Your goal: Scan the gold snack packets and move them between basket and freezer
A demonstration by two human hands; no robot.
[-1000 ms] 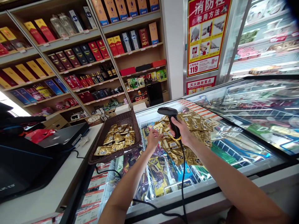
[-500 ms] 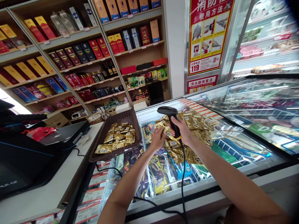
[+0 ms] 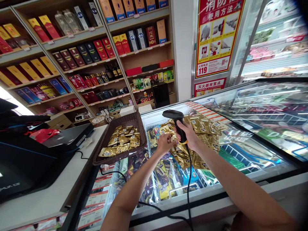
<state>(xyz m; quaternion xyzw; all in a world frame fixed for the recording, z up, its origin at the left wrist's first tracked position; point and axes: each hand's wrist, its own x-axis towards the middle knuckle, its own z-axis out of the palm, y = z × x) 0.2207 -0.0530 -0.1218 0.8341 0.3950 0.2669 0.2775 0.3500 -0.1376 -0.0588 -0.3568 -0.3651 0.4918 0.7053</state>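
My right hand (image 3: pixel 186 134) is wrapped round the grip of a black handheld barcode scanner (image 3: pixel 173 115), which is held over a heap of gold foil packets (image 3: pixel 201 128). A black cable (image 3: pixel 189 183) runs down from the scanner's grip. At the left edge of the heap, my left hand (image 3: pixel 164 144) has its fingers bent and apart over the packets, just left of the scanner; no packet shows lifted in it. The heap lies on the glass top of a chest freezer (image 3: pixel 154 120). To the left, a brown wicker basket (image 3: pixel 142 133) contains more gold packets.
A white counter (image 3: pixel 79 166) with a black machine (image 3: pixel 24 163) stands at the left. Cable also crosses the freezer's front edge. Behind are shelves of boxed bottles (image 3: pixel 89 53) and a red fire-safety poster (image 3: pixel 214 38). Another glass-topped freezer section (image 3: pixel 269 109) extends right.
The left hand's fingers have bent more and shifted slightly right over the packets. My right hand keeps the scanner nearly still. The whole view has shifted a little.
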